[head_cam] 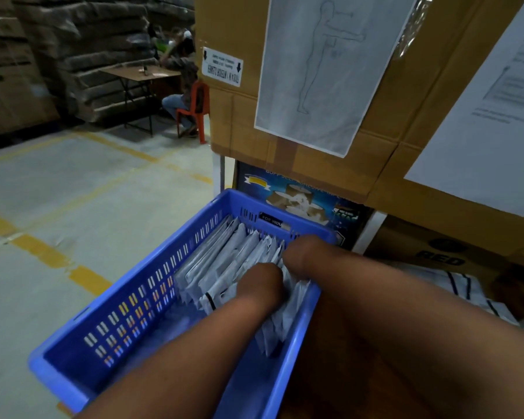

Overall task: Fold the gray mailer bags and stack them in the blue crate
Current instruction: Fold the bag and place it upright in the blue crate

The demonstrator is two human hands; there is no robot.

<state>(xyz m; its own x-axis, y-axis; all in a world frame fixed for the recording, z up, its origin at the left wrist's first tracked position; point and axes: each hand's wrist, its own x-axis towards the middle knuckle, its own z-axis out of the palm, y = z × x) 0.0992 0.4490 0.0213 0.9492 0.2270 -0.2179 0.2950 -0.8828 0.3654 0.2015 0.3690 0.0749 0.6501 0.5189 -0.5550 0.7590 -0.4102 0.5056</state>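
Here, both my hands reach down into the blue crate [127, 300] among the folded gray mailer bags [221, 267].

My left hand [262, 285] and right hand [304, 255] are sunk in the upright row; fingers hidden, so I cannot tell their hold. The crate's near half looks bare; cardboard boxes [406, 122] crowd its right edge.

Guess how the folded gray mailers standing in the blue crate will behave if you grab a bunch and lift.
Probably floppy: the folded gray mailers are thin film, creased and leaning against each other rather than standing alone. Likely light for their size. The smooth plastic looks slippery, so a loose bunch may fan out or slide apart; both hands, left hand and right hand, are in among them inside the blue crate.
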